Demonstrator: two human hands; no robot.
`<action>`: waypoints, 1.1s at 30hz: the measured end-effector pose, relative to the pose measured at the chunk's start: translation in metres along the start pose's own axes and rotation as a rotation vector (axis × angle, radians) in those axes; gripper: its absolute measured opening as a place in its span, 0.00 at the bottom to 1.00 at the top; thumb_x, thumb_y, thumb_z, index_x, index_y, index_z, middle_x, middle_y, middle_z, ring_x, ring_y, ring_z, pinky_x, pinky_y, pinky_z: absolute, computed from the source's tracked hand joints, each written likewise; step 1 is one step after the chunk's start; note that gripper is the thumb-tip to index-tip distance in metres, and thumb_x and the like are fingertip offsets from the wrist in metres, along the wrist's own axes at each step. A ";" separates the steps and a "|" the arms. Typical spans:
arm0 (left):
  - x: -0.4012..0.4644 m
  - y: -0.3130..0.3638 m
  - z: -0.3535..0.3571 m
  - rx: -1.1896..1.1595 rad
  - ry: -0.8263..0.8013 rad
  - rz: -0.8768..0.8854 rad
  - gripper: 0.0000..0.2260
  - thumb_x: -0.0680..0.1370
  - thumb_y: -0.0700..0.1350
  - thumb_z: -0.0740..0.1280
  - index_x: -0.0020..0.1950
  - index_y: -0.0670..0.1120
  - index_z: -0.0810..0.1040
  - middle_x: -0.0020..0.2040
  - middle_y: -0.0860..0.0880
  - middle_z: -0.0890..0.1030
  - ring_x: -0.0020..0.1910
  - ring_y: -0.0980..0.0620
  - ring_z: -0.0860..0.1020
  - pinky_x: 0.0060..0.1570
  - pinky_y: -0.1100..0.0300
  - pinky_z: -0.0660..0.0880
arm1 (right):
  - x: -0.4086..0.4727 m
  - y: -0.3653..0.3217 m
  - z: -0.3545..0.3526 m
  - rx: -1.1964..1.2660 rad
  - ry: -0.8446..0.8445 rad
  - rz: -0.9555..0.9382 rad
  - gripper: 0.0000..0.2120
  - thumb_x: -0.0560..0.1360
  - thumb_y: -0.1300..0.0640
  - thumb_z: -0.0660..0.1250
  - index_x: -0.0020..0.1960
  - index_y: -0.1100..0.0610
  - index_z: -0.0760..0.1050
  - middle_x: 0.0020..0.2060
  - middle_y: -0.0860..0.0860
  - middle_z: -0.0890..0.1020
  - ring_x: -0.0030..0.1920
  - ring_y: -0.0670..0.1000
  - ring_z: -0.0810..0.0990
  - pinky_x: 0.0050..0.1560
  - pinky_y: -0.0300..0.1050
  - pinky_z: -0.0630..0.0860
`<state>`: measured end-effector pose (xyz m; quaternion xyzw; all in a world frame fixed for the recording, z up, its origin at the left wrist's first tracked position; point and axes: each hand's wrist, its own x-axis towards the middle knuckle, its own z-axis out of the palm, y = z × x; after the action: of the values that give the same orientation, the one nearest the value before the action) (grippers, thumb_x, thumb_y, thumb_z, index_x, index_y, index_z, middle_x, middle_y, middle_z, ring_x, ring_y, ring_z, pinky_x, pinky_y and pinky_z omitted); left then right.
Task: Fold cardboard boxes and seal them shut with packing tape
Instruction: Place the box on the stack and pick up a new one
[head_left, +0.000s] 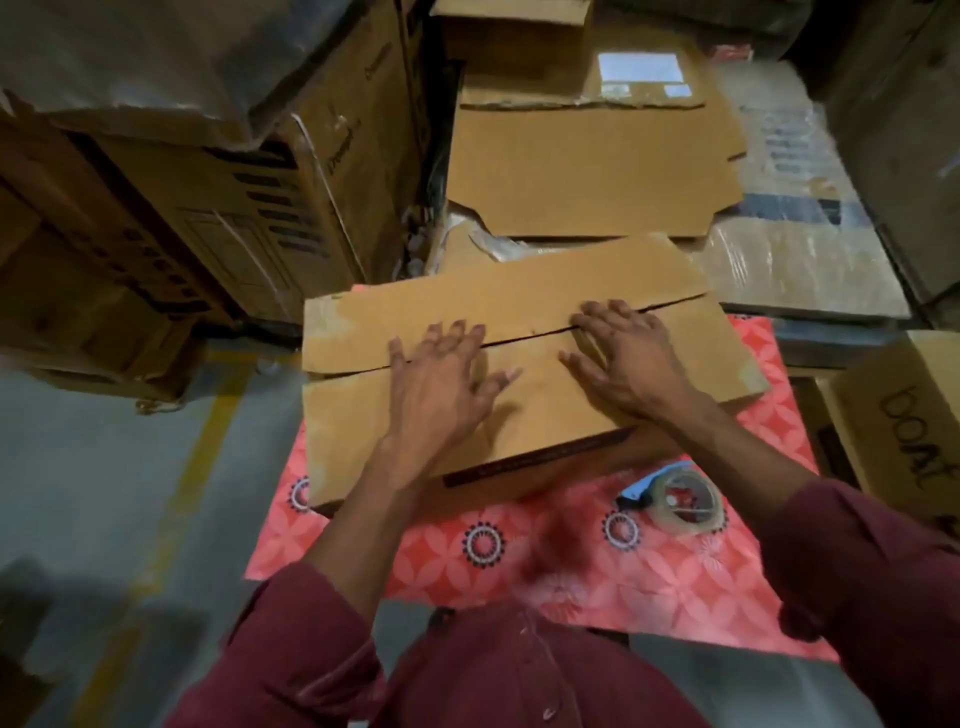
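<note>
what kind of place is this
Probably a warehouse or stockroom: stacked cartons crowd the left, shrink-wrapped goods sit behind, and a yellow line marks the concrete floor.

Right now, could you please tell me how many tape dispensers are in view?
1: the tape dispenser lies on the pink mat, near the box's right corner. Others may be hidden.

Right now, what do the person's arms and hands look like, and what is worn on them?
Both hands, the left hand and the right hand, are bare, with no gloves and no rings or watch visible. Both arms wear dark maroon sleeves pushed up, leaving the forearms uncovered. The sleeves match a buttoned maroon shirt.
</note>
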<state>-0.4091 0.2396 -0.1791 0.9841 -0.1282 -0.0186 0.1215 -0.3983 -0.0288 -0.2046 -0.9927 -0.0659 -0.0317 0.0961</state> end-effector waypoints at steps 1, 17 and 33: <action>-0.002 0.015 0.013 0.021 -0.050 0.020 0.41 0.78 0.77 0.49 0.84 0.53 0.60 0.84 0.48 0.62 0.84 0.45 0.56 0.77 0.30 0.48 | -0.006 0.002 0.007 0.007 -0.036 -0.007 0.36 0.78 0.29 0.48 0.77 0.47 0.69 0.79 0.47 0.67 0.81 0.55 0.59 0.76 0.64 0.58; -0.003 0.048 0.049 0.104 -0.101 -0.021 0.49 0.75 0.82 0.44 0.86 0.51 0.52 0.86 0.44 0.49 0.85 0.43 0.47 0.77 0.27 0.42 | -0.153 0.121 0.080 -0.088 -0.344 0.084 0.23 0.64 0.53 0.69 0.59 0.49 0.82 0.50 0.52 0.86 0.46 0.60 0.84 0.40 0.50 0.80; -0.002 0.050 0.045 0.073 -0.120 -0.061 0.48 0.74 0.83 0.46 0.86 0.54 0.52 0.86 0.47 0.47 0.85 0.46 0.45 0.78 0.29 0.39 | -0.142 0.065 0.079 -0.156 -0.345 -0.194 0.22 0.59 0.57 0.79 0.51 0.56 0.76 0.36 0.55 0.82 0.30 0.60 0.82 0.25 0.44 0.65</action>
<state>-0.4261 0.1827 -0.2107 0.9885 -0.1058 -0.0767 0.0767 -0.5257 -0.0946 -0.3047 -0.9769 -0.1739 0.1244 0.0028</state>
